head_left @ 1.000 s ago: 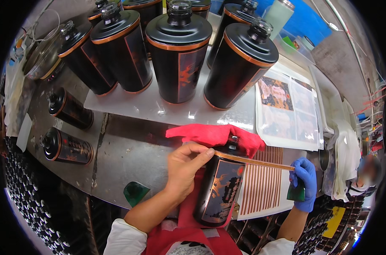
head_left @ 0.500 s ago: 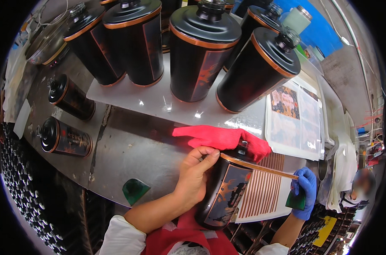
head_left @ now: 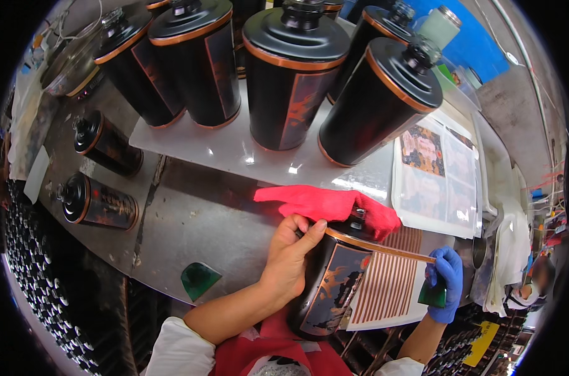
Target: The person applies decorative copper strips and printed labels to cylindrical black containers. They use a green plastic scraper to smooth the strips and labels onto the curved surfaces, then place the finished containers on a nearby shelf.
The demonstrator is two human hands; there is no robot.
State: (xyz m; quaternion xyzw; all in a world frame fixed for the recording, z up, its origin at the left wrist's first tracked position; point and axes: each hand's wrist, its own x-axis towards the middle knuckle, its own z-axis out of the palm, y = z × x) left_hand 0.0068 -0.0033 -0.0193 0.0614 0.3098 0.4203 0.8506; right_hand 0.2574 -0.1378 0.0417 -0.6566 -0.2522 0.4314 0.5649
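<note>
A black bottle [head_left: 328, 294] with a dark, copper-patterned label lies tilted in front of me. My left hand [head_left: 286, 260], bare, is closed at its shoulder, with the thumb pressing where a copper-coloured strip [head_left: 397, 249] meets the rim. To the right the strip stretches taut to my right hand [head_left: 446, 276], in a blue glove, which pinches its far end. That hand also carries a dark green scraper [head_left: 431, 296]. A red cloth [head_left: 322, 202] drapes behind the bottle's neck. Under the strip lies a sheet of copper strips [head_left: 388, 288].
Several large black bottles [head_left: 291, 88] stand on a pale board [head_left: 234, 150] at the back. Two smaller bottles [head_left: 106, 203] lie at the left. Another green scraper [head_left: 200, 280] rests near the table's front edge. Printed label sheets [head_left: 435, 188] lie at the right.
My right hand has shifted very slightly left, still holding the strip's end and the scraper. The left hand keeps its grip on the bottle.
</note>
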